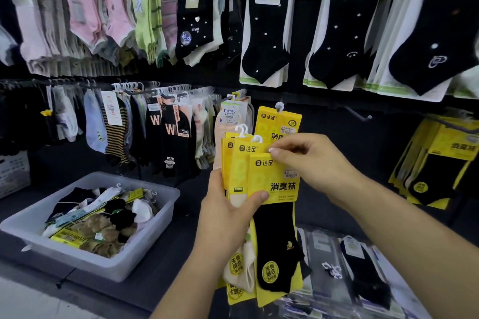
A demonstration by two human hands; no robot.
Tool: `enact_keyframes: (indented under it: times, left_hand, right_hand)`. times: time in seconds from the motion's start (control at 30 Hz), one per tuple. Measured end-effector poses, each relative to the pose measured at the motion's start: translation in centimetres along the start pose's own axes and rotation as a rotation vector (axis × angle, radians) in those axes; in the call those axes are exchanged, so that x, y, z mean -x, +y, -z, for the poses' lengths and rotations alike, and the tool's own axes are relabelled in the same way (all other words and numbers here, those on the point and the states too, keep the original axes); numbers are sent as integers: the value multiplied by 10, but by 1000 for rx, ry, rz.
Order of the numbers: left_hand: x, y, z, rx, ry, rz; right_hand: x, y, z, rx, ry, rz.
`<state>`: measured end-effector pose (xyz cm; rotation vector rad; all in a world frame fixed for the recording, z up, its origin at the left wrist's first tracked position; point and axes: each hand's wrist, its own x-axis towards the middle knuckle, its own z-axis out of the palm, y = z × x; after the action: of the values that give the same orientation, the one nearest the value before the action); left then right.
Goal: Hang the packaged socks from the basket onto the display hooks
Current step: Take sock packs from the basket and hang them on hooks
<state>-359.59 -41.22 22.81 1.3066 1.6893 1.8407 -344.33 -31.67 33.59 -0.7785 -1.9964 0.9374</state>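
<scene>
My left hand grips a fanned stack of yellow sock packs by their left edge, thumb across the front card. The front pack carries a black sock; a cream sock shows behind it. My right hand pinches the top of the front pack near its white hanger. One matching yellow pack hangs on a display hook just behind. The grey basket with several mixed sock packs sits at lower left.
Rows of hung socks fill the wall above and to the left. A bare hook juts out at the right. More yellow packs hang at far right. Wrapped socks lie on the shelf below my right arm.
</scene>
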Motion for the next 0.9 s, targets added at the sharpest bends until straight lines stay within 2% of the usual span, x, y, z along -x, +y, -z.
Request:
enact_keyframes:
  times: [0.23, 0.47, 0.7, 0.9]
  left_hand:
    - [-3, 3, 2, 52, -57, 2]
    - [-9, 1, 15, 42, 8, 39]
    - [-18, -8, 38, 5, 110, 12]
    - [-17, -1, 43, 152, 121, 71]
  right_hand:
    - [-2, 1, 4, 28, 104, 75]
    - [-32, -8, 21, -131, 289, -38]
    - [-66, -9, 15, 44, 410, 88]
    - [-76, 0, 0, 179, 417, 132]
